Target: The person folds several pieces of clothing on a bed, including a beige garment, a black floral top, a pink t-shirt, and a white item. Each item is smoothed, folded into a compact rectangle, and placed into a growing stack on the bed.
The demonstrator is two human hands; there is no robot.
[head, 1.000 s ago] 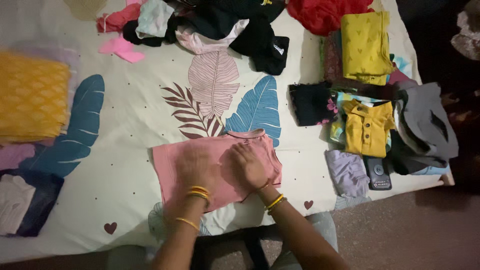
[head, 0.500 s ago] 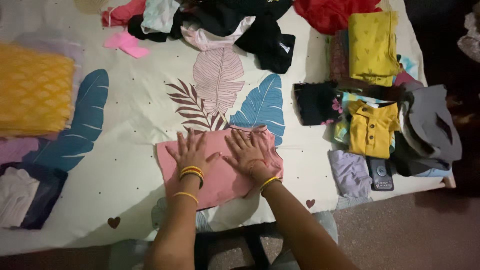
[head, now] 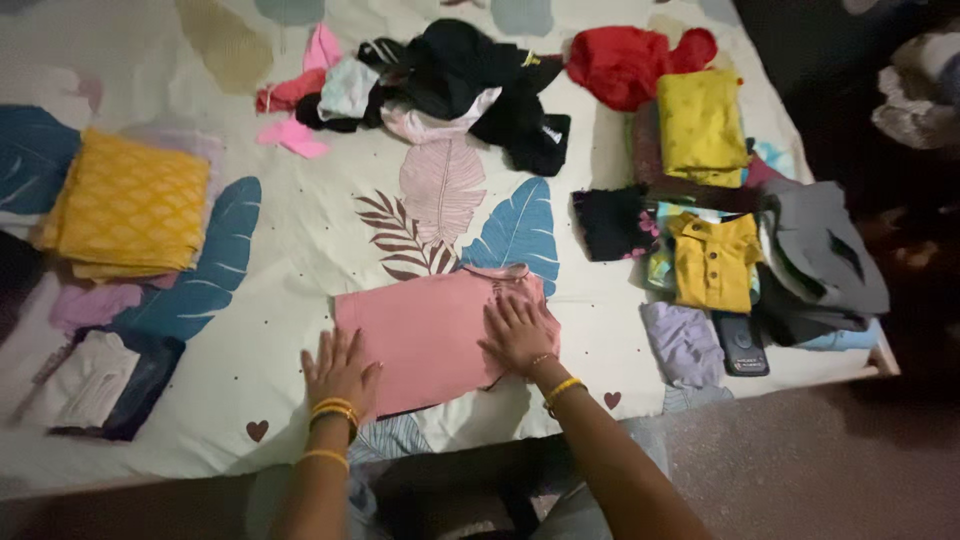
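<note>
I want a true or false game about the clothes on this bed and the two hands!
1. Both hands touch the pink garment. True: the left hand rests at its near left corner, the right hand lies flat on its right part.
2. The pink garment hangs in the air. False: it lies flat on the bedsheet.
3. A yellow buttoned shirt lies right of the pink garment. True.
4. The loose clothes pile sits under the hands. False: it lies at the far side.
</note>
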